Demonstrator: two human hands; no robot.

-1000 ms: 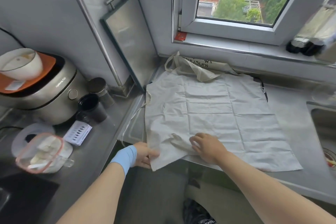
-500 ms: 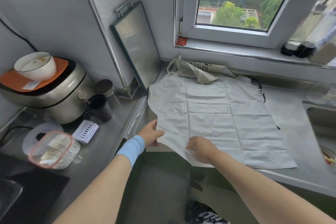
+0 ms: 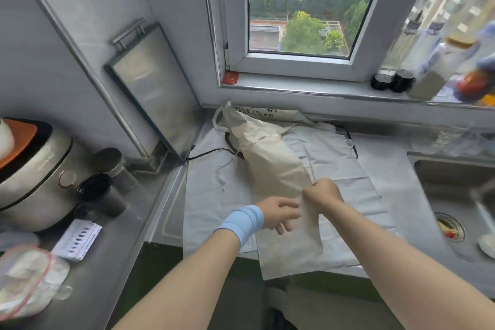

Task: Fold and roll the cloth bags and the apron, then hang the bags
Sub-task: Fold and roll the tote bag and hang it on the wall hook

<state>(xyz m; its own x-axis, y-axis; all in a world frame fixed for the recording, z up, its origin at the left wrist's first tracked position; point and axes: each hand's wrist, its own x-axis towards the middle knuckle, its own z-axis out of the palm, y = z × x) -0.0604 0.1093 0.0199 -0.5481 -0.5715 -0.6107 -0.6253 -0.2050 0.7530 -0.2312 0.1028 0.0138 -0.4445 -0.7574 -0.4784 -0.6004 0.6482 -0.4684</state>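
A beige cloth bag [image 3: 273,166] lies folded into a long narrow strip, running from the back corner to the counter's front edge, where its end hangs over. My right hand [image 3: 322,193] pinches its right edge near the middle. My left hand [image 3: 278,213], with a blue wristband, hovers with relaxed fingers at the bag's left edge. Under the bag a pale grey apron [image 3: 209,195] with black strings lies spread flat on the steel counter. A second bag with black lettering [image 3: 254,113] is bunched against the back wall.
A rice cooker [image 3: 34,177] and two dark cups [image 3: 99,193] stand on the left. A steel tray [image 3: 152,88] leans in the corner. The sink [image 3: 455,190] is at right, bottles [image 3: 428,72] crowd the sill, and a plastic container [image 3: 26,278] sits front left.
The bag lay spread flat; its left side has been brought over to the right, narrowing it and baring the apron underneath. Both hands moved up from the front edge.
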